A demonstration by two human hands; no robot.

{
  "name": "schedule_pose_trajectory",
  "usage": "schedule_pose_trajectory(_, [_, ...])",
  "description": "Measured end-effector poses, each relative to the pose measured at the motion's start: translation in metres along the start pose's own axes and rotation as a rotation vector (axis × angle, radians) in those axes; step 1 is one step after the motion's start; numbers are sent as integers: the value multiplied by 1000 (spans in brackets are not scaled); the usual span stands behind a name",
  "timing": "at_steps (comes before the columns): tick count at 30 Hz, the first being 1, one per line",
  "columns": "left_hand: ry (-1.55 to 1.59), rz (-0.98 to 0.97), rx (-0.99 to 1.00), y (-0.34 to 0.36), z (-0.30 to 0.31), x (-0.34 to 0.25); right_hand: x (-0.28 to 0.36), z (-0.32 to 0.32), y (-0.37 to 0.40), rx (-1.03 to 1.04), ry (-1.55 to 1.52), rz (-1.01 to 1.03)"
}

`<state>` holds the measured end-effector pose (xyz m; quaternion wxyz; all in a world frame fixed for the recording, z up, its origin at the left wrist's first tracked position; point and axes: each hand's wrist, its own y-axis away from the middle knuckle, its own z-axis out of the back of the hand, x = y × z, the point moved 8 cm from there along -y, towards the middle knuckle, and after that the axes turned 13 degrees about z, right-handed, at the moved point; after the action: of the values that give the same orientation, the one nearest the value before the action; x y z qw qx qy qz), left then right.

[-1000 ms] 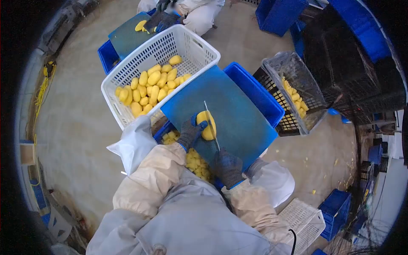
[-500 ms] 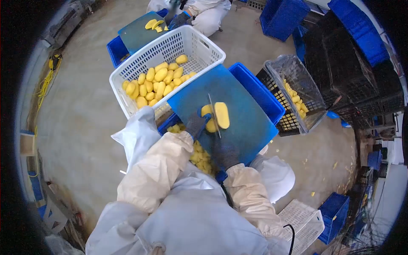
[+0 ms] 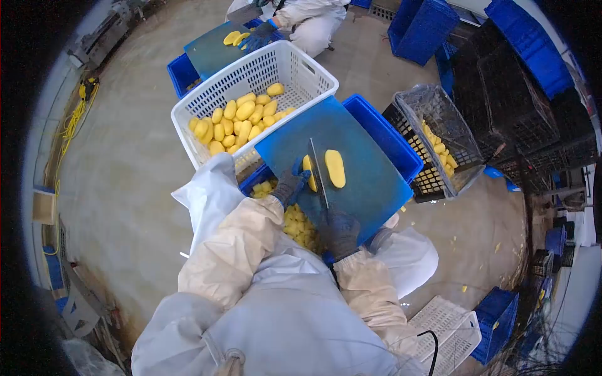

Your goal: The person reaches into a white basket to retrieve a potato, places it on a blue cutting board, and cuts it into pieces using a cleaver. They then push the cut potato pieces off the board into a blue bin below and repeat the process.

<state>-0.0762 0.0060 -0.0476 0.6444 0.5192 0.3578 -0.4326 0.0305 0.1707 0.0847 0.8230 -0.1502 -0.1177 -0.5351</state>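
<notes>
A blue cutting board (image 3: pixel 376 194) lies in front of me across a blue bin. My gloved right hand (image 3: pixel 340 233) is closed round the handle of a knife (image 3: pixel 318 169), whose long blade points away from me over the board. Left of the blade, my gloved left hand (image 3: pixel 288 184) has its fingers curled against a peeled potato piece (image 3: pixel 308 172), holding it on the board. A cut potato slab (image 3: pixel 335 168) lies flat to the right of the blade, apart from both hands. Potato chunks (image 3: pixel 300 227) fill the bin below the board's near edge.
A white basket (image 3: pixel 188 135) of peeled potatoes (image 3: pixel 244 111) stands beyond the board. To the right is a lined black crate (image 3: pixel 433 194) holding potato pieces. A co-worker's gloved hand (image 3: pixel 258 36) works at another board (image 3: pixel 207 53). Blue crates (image 3: pixel 423 28) stand behind.
The slab right of the knife now lies farther from the blade, with bare board between. The potato piece by my left hand looks narrower. The whole view has shifted slightly.
</notes>
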Motion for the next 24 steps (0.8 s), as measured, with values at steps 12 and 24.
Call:
schedule_pose_trajectory(12, [-240,90,-102,21,3,-34,8,-10,-12,285,67,-64])
schedule_pose_trajectory(24, [-72,76,-115,30,-1,-49,32,14,-37,316,51,33])
